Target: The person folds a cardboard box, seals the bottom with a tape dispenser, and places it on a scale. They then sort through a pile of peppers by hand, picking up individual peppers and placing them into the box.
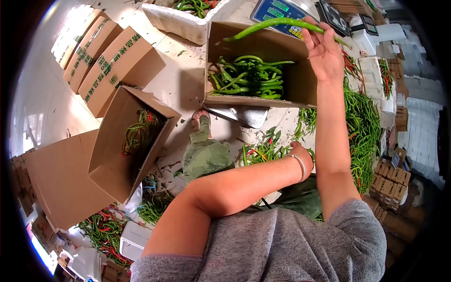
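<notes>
Right hand [324,51]: fingers pinch long green pepper [277,23] above far box [263,47].
Left hand [299,151]: at pepper pile [263,150], fingers hidden.

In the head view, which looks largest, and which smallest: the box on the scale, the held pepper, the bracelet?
1. box
2. pepper
3. bracelet
The bracelet is nearer the camera, yet clearly looks smallest.

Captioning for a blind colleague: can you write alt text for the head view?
The right hand holds a long green pepper above a cardboard box of green peppers; the left hand, bracelet at the wrist, reaches into a pepper pile.
</notes>
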`<state>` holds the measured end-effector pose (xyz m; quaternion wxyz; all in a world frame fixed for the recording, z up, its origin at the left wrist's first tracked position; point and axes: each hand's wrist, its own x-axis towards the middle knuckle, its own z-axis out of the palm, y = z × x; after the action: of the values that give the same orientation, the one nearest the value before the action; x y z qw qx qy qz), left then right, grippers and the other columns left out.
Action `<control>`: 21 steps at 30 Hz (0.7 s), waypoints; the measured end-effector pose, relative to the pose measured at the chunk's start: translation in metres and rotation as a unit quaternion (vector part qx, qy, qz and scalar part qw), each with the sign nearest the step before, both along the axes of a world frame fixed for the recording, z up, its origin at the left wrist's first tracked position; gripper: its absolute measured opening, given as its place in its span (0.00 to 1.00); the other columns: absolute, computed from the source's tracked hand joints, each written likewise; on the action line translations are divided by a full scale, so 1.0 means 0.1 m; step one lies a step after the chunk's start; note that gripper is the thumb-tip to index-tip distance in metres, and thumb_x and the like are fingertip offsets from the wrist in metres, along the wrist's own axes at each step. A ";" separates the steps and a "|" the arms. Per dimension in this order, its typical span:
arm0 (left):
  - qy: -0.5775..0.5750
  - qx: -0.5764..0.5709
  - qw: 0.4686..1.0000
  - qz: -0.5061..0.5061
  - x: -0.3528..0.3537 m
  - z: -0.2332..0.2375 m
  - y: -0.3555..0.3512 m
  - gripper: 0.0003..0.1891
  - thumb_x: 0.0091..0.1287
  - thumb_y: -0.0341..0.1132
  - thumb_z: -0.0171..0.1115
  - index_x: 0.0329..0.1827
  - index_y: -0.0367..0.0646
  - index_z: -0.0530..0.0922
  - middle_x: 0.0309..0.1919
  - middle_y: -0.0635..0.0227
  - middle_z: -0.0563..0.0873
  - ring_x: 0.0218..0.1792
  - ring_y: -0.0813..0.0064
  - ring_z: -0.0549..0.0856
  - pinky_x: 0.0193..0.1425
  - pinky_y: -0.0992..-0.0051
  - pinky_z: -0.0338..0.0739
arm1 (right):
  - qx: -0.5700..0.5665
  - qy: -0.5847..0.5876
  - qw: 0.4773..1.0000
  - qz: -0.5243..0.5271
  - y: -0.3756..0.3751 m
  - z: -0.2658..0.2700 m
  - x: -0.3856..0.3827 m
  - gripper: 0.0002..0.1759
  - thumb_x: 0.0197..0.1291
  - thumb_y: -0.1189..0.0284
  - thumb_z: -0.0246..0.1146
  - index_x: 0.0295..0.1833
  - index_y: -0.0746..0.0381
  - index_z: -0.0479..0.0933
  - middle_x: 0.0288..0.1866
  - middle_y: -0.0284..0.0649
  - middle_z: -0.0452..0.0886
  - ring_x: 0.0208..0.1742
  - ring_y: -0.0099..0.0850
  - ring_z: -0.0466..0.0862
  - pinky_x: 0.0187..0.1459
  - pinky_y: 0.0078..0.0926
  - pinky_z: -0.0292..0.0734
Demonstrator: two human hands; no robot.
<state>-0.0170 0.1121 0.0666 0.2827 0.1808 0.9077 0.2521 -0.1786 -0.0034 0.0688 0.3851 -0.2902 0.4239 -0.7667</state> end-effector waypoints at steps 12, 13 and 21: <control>0.032 -0.007 0.999 0.027 0.03 -0.14 0.12 0.14 0.57 0.34 0.58 0.46 0.45 0.81 0.44 0.59 0.83 0.49 0.62 0.80 0.56 0.55 0.66 | 0.467 0.434 0.766 0.083 0.54 -0.49 -0.33 0.20 0.57 0.59 0.60 0.47 0.64 0.75 0.39 0.42 0.81 0.38 0.32 0.81 0.40 0.28 0.75; 0.029 -0.007 0.999 0.028 0.02 -0.16 0.14 0.14 0.57 0.35 0.58 0.46 0.46 0.81 0.44 0.59 0.83 0.49 0.62 0.80 0.56 0.55 0.66 | 0.426 0.549 0.713 0.089 0.40 -0.59 -0.44 0.20 0.57 0.60 0.60 0.49 0.64 0.75 0.41 0.44 0.81 0.41 0.36 0.81 0.43 0.30 0.74; 0.062 0.000 0.996 0.065 0.03 -0.24 0.17 0.10 0.57 0.36 0.56 0.38 0.47 0.82 0.37 0.63 0.85 0.41 0.65 0.83 0.43 0.64 0.69 | 0.538 0.697 0.331 0.339 -0.05 -1.59 -0.67 0.40 0.50 0.58 0.63 0.68 0.55 0.58 0.67 0.45 0.63 0.66 0.41 0.64 0.65 0.35 0.62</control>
<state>-0.0137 0.1290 0.0429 0.2088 0.1362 0.9334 0.2581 -0.2456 -0.0084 -0.0906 0.2482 -0.5669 0.7229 0.3072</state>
